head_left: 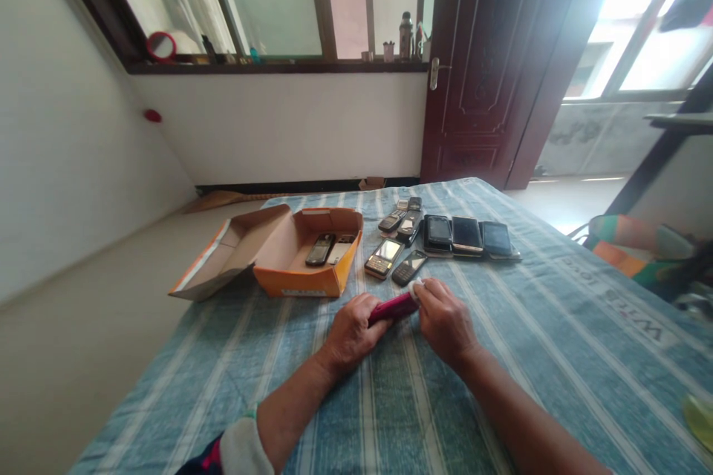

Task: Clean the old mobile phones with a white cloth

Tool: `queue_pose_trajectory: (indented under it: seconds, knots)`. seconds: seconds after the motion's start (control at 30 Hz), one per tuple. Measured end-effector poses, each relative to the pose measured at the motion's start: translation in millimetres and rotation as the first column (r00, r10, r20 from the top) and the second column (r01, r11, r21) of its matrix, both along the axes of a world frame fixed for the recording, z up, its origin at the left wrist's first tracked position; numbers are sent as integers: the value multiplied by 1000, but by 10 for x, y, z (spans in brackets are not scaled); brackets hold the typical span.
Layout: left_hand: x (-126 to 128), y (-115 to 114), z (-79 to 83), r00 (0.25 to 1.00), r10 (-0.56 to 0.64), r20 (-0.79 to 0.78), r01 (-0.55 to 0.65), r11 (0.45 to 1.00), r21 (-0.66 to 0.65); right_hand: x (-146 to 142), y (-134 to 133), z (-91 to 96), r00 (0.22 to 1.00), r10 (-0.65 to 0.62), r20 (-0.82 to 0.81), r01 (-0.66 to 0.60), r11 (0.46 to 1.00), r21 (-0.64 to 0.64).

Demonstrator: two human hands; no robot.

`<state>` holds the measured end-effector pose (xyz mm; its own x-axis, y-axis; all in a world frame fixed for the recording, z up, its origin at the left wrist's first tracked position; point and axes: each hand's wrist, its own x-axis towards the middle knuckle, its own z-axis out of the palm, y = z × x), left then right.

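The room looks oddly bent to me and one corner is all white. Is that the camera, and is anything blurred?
Head view: the wide lens makes the door and walls lean; head view, top right: daylight washes out the window; head view, centre: the pink phone, left hand and right hand are sharp, with only faint shadows on the striped cloth.

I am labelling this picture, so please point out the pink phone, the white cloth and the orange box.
pink phone (394,307): head view, middle of its visible long side.
white cloth (415,286): head view, the small bit showing at the phone's far end.
orange box (298,283): head view, its front wall.
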<state>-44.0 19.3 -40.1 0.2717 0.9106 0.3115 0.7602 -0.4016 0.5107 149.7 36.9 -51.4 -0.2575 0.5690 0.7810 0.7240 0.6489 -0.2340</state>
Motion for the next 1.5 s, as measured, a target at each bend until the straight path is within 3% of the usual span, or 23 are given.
queue_pose_trajectory:
  seconds: [0.17,0.43,0.6,0.97,1.33,1.5]
  knots:
    - [-6,4,5,1000,-8,-14,8,1000,3,8,-38,35,1000,7,-21,-6,999,41]
    - [-21,31,-24,999,-41,12,41,999,10,-262,-223,59,973,180,143,-195,976,100]
    - [-8,22,-6,999,-33,-19,33,999,-6,-196,-139,33,986,113,123,-125,987,97]
    - [15,-7,77,1000,-26,-17,25,1000,-14,-2,-14,1,995,-66,71,69,997,-40]
    - [6,14,82,998,-51,38,52,998,-29,39,16,-39,995,-101,2,101,990,-95]
    - [14,8,76,998,-46,43,46,999,-11,-36,-75,67,999,34,16,-35,999,18]
